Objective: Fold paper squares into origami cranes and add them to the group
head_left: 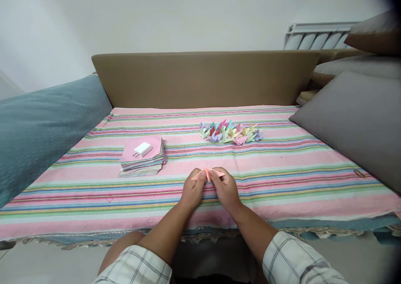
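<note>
Between my two hands is a small peach-pink paper crane (207,173), its wings spread out to either side. My left hand (193,188) pinches it on the left, thumb on top near the middle. From the right, my right hand (226,187) grips it the same way, and the thumbs almost meet. The fingers under the paper are hidden. Farther back on the striped cloth lies a cluster of folded paper cranes (230,133) in many colours. To the left sits a stack of square coloured paper (142,156), with a white plug adapter (143,149) resting on its top sheet.
A pink striped cloth (94,183) covers the sofa seat, with a brown backrest (203,79) behind. A blue-covered armrest (53,129) bounds the left side. Grey cushions (354,117) are piled at the right. A small brownish object (359,173) lies near them.
</note>
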Tool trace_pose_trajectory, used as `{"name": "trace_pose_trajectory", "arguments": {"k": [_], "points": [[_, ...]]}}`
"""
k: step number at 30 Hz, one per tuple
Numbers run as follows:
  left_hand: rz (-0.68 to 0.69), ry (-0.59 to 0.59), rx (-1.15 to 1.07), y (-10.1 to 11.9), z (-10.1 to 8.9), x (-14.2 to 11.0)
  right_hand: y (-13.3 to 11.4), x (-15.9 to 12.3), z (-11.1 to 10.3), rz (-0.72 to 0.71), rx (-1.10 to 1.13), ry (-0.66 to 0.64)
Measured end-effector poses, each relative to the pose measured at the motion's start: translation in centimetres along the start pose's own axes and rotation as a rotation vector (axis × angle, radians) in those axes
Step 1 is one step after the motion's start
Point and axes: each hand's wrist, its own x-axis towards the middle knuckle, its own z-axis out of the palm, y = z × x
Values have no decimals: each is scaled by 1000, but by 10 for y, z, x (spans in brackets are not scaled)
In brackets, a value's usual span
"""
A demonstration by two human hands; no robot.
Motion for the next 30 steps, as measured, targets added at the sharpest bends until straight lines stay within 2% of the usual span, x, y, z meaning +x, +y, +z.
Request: {"name": "trace_pose_trajectory", "arguments": {"k": [9, 16, 22, 26, 30], "points": [[57, 29, 21, 3, 3, -4, 2, 2, 3, 107, 51, -55], [-155, -57, -258, -3, 7, -5, -1, 1, 8, 160, 163, -93], [-173, -45, -300, 5, 7, -5, 5, -1, 11, 247, 329, -102], [-175, -62, -333, 9, 7, -5, 7, 0, 13, 332, 434, -64], [-248, -39, -446, 4, 10, -6, 6, 2, 13, 434, 536, -31]]}}
